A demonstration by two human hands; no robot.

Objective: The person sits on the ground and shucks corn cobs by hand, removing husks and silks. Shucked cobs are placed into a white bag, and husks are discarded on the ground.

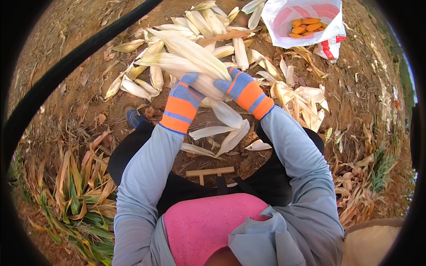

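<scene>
An ear of corn in pale dry husk (196, 71) lies slantwise between my hands, both in blue and orange knit gloves. My left hand (184, 99) grips it from the left and below. Around its right end my right hand (244, 89) is closed, thumb against the husk. Beyond them a pile of unshucked corn ears (206, 23) rests on the soil. At the upper right a white plastic sack (279, 33) with red marks stands open, holding several bare orange corn cobs (308, 27). The undersides of the fingers are hidden.
Loose husks (233, 136) lie between my legs, and a heap of stripped husks (304, 99) is at the right. A small wooden frame (209, 172) shows near my lap. Leafy stalks (76, 196) stand at the lower left. A dark strap (76, 50) crosses the upper left.
</scene>
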